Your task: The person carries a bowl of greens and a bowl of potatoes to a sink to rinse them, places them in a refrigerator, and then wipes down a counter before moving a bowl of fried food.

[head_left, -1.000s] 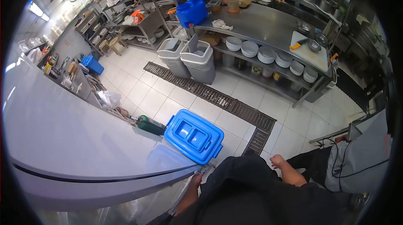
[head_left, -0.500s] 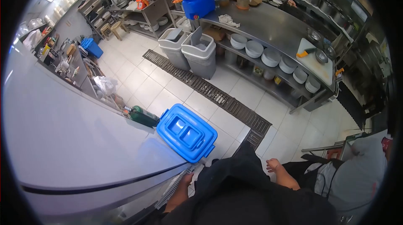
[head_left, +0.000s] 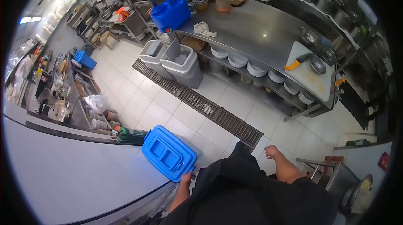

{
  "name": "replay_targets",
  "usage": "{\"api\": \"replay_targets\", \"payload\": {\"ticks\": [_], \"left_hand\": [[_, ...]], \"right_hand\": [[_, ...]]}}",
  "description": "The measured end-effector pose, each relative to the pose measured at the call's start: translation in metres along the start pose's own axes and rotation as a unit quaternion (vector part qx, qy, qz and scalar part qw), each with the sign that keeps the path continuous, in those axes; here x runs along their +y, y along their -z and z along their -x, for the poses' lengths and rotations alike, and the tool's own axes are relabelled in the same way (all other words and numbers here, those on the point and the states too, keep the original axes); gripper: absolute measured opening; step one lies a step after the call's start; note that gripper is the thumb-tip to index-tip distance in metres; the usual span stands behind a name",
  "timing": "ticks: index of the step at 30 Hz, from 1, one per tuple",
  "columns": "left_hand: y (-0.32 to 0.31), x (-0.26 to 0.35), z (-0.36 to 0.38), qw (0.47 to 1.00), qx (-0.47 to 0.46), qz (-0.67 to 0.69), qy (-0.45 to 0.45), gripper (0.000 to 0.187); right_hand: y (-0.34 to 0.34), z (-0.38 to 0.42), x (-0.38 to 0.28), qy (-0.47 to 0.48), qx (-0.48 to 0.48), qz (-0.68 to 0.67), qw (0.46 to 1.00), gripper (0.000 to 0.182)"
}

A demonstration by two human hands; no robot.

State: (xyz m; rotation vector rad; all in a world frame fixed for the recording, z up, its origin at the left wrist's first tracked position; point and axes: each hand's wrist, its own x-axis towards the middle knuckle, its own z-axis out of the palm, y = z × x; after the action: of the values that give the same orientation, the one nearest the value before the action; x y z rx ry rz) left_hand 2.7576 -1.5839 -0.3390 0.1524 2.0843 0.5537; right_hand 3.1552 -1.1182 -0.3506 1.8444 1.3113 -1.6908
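My left hand (head_left: 185, 178) hangs low beside the near corner of a blue lidded bin (head_left: 171, 154), with its fingertips close to the lid's edge in this view. Its fingers are partly visible and loosely bent, with nothing seen in them. My right hand (head_left: 271, 152) swings out over the white floor tiles, fingers loosely curled and nothing held. The bin stands on the floor against a pale, flat surface (head_left: 84, 170) on my left. Behind the bin lies a green cylinder (head_left: 131, 134).
A metal drain grate (head_left: 201, 106) crosses the floor ahead. Beyond it are grey bins (head_left: 193, 76) and a steel table (head_left: 247, 23) bearing a blue jerrycan (head_left: 170, 13), a white cutting board (head_left: 321, 80) and an orange-handled knife (head_left: 294, 65). At right a metal counter (head_left: 342, 178) holds a bowl.
My view has moved forward and turned. The blue bin now sits farther left, nearer my left hand. The grey-clothed shape at my right has left view, showing a counter there.
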Motion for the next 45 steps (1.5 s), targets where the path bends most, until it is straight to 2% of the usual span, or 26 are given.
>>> {"api": "replay_targets", "payload": {"ticks": [2, 4, 7, 8, 11, 12, 15, 17, 18, 19, 20, 21, 22, 25, 27, 28, 31, 33, 35, 37, 40, 42, 44, 45], "left_hand": [[0.006, 0.095, 0.021, 0.992, 0.051, 0.099, 0.052, 0.048], [-0.005, 0.089, -0.041, 0.991, 0.102, 0.09, 0.004, 0.049], [-0.001, 0.129, -0.054, 0.989, 0.044, 0.131, -0.055, 0.051], [0.0, 0.136, -0.061, 0.992, 0.067, 0.079, -0.071, 0.052], [0.02, 0.177, -0.04, 0.998, 0.046, 0.018, -0.032, 0.052], [0.022, 0.148, -0.069, 0.996, 0.062, -0.001, -0.065, 0.053], [0.038, 0.165, -0.051, 0.992, 0.042, 0.087, 0.086, 0.055], [0.046, 0.166, -0.045, 0.989, 0.029, 0.075, 0.127, 0.058], [0.052, 0.163, -0.048, 0.986, 0.025, 0.074, 0.147, 0.06], [0.055, 0.15, -0.058, 0.989, 0.043, 0.039, 0.139, 0.063], [0.055, 0.128, -0.075, 0.989, 0.065, 0.011, 0.133, 0.066], [0.055, 0.105, -0.094, 0.987, 0.089, -0.016, 0.13, 0.069], [0.055, 0.086, -0.112, 0.981, 0.102, 0.007, 0.164, 0.077], [0.09, 0.085, -0.135, 0.977, 0.11, 0.0, 0.184, 0.079], [0.125, 0.09, -0.141, 0.967, 0.073, 0.099, 0.225, 0.073], [0.149, 0.104, -0.156, 0.959, 0.057, 0.147, 0.236, 0.071], [0.225, 0.109, -0.217, 0.992, 0.019, 0.004, 0.128, 0.062], [0.281, 0.137, -0.248, 0.993, 0.023, -0.075, 0.089, 0.059], [0.327, 0.16, -0.282, 0.987, 0.097, -0.126, -0.019, 0.057], [0.368, 0.192, -0.307, 0.988, 0.151, 0.014, -0.006, 0.055], [0.413, 0.244, -0.318, 0.974, 0.18, 0.125, -0.052, 0.055], [0.434, 0.256, -0.343, 0.968, 0.176, 0.17, -0.052, 0.055], [0.445, 0.247, -0.374, 0.976, 0.163, 0.139, -0.033, 0.056], [0.449, 0.238, -0.389, 0.98, 0.157, 0.122, -0.025, 0.057]], "right_hand": [[0.028, -0.031, -0.022, 0.011, -0.001, 0.038, 0.999, 0.034], [0.056, -0.057, -0.049, 0.029, 0.006, 0.071, 0.997, 0.032], [0.074, -0.076, -0.102, 0.062, 0.034, 0.052, 0.996, 0.029], [0.075, -0.078, -0.117, 0.087, 0.046, 0.044, 0.994, 0.028], [0.061, -0.092, -0.138, 0.112, 0.06, 0.021, 0.992, 0.027], [0.055, -0.096, -0.149, 0.115, 0.062, 0.018, 0.991, 0.026], [0.03, -0.099, -0.159, 0.098, -0.023, 0.097, 0.99, 0.026], [0.006, -0.138, -0.136, 0.113, -0.034, 0.128, 0.985, 0.027], [0.002, -0.152, -0.128, 0.166, -0.087, 0.259, 0.947, 0.026], [-0.004, -0.165, -0.122, 0.216, -0.138, 0.389, 0.885, 0.025], [-0.023, -0.181, -0.107, 0.105, -0.065, 0.198, 0.972, 0.021], [-0.026, -0.13, -0.136, 0.049, -0.073, 0.094, 0.992, 0.021], [-0.033, -0.1, -0.151, 0.013, -0.038, 0.056, 0.998, 0.027], [-0.046, -0.103, -0.201, -0.04, -0.054, 0.123, 0.99, 0.028], [-0.062, -0.099, -0.222, -0.097, -0.052, 0.133, 0.985, 0.027], [-0.071, -0.092, -0.249, -0.087, -0.074, 0.095, 0.989, 0.026], [-0.119, -0.074, -0.347, 0.002, 0.014, 0.003, 1.0, 0.024], [-0.143, -0.097, -0.401, 0.056, -0.016, 0.026, 0.998, 0.026], [-0.174, -0.091, -0.462, 0.112, -0.023, 0.033, 0.993, 0.024], [-0.206, -0.083, -0.515, 0.126, -0.023, 0.061, 0.99, 0.023], [-0.25, -0.085, -0.584, 0.159, -0.031, 0.123, 0.979, 0.022], [-0.277, -0.089, -0.625, 0.188, -0.039, 0.178, 0.965, 0.022], [-0.309, -0.098, -0.671, 0.225, -0.049, 0.241, 0.943, 0.022], [-0.327, -0.106, -0.694, 0.277, -0.05, 0.278, 0.918, 0.023]]}}
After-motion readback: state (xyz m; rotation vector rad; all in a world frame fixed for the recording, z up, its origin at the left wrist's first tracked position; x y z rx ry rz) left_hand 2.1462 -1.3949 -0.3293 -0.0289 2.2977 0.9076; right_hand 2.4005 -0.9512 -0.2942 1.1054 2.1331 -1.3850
